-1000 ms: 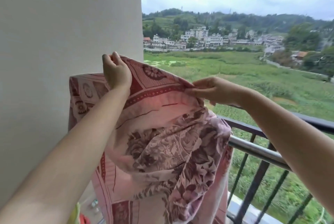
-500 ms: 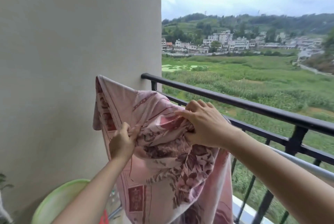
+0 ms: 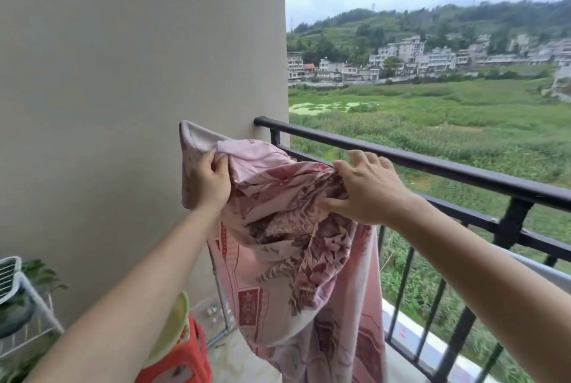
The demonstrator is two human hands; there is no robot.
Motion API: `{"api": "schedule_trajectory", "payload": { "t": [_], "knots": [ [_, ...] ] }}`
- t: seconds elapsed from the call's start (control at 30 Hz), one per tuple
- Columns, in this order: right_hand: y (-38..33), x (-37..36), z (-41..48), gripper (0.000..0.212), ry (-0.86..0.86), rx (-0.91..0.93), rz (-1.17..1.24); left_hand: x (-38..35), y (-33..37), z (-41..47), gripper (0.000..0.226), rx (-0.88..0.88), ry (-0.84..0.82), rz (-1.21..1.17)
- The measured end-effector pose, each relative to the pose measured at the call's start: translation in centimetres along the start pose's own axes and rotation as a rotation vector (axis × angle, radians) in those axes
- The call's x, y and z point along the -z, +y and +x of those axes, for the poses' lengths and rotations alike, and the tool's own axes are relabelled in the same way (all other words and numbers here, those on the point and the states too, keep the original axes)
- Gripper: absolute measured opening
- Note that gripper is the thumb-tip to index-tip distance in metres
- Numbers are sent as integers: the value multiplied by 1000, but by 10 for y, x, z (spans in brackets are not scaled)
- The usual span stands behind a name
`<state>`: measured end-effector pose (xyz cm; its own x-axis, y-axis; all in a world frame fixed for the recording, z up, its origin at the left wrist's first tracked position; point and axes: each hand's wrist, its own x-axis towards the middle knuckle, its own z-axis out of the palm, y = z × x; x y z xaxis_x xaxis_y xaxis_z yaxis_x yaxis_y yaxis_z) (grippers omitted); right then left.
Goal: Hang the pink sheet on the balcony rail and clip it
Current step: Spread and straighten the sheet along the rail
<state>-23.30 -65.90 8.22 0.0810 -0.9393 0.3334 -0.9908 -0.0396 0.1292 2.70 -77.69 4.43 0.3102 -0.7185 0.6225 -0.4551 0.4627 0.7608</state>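
We see the left hand (image 3: 211, 180) clenched on the pink sheet (image 3: 293, 259), its fingers curled round the pale upper edge close to the top corner, which stands up against the beige wall (image 3: 123, 73); the right hand (image 3: 367, 194) rests on the bunched fold further along, palm and thumb pressing the cloth, fingers spread and lifted rather than closed round it. The sheet hangs between the two hands and falls in a long patterned drape towards the floor, just inside the railing and a little below the dark balcony rail (image 3: 448, 166); we cannot tell what carries it underneath, nor whether it touches the top bar. To the lower left a green basin (image 3: 176, 320) sits on a red stool (image 3: 182, 361); further left stands a white wire rack (image 3: 12, 274) with a leafy plant (image 3: 40, 277) beside it.
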Motion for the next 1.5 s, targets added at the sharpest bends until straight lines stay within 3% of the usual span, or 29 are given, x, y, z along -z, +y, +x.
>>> {"api": "schedule_trajectory", "payload": {
  "t": [0.13, 0.23, 0.27, 0.33, 0.4, 0.47, 0.53, 0.6, 0.63, 0.67, 0.73, 0.77, 0.83, 0.93, 1.0, 1.07, 1.2, 1.3, 1.4, 1.5],
  "knots": [
    [-42, 5, 31, 88, 124, 89, 149, -2, 58, 58, 15, 118, -109, -284],
    [-76, 11, 71, 95, 96, 51, 316, -6, 81, 82, 16, 156, -206, -403],
    [-84, 13, 86, 89, 80, 46, 334, -5, 84, 86, 18, 153, -248, -464],
    [-88, 13, 118, 48, 36, 11, 417, -1, 78, 96, 34, 146, -354, -652],
    [-72, 15, 152, 23, 9, -189, 702, 3, 60, 105, 55, 188, -385, -780],
    [-38, 15, 180, 20, 117, -523, 1019, 1, 36, 108, 59, 224, -325, -656],
    [-4, 7, 194, 27, 241, -764, 917, -7, 5, 99, 53, 201, -310, -443],
    [9, -7, 195, 32, 236, -816, 867, -17, -26, 78, 41, 154, -380, -312],
    [10, -16, 194, 34, 135, -776, 1002, -21, -38, 63, 38, 133, -425, -262],
    [5, -26, 188, 35, -100, -696, 1048, -23, -48, 47, 44, 108, -484, -218],
    [-13, -32, 172, 46, -649, -521, 821, -30, -64, 12, 73, 35, -628, -118],
    [-20, -34, 170, 49, -761, -455, 685, -33, -67, -7, 87, -17, -657, -58],
    [-28, -30, 167, 52, -642, -384, 464, -35, -64, -44, 98, -129, -562, -11],
    [-18, -25, 152, 50, -178, -342, 144, -36, -47, -95, 76, -370, -359, -172],
    [-7, -25, 134, 43, -17, -372, 155, -39, -30, -122, 72, -558, -411, -208],
    [-2, -22, 113, 41, 34, -386, 202, -45, -14, -142, 71, -654, -503, -169],
    [9, -16, 67, 43, 227, -383, 264, -45, 4, -138, 17, -615, -427, -256],
    [13, -13, 34, 47, 358, -333, 298, -25, 23, -95, 16, -527, -225, -260],
    [10, -6, 7, 41, 430, -197, 374, -5, 63, -54, 19, -598, -118, -157],
    [18, 2, -25, 60, 247, -61, 502, 1, 107, -37, 23, -589, -108, -138]
  ]
}}
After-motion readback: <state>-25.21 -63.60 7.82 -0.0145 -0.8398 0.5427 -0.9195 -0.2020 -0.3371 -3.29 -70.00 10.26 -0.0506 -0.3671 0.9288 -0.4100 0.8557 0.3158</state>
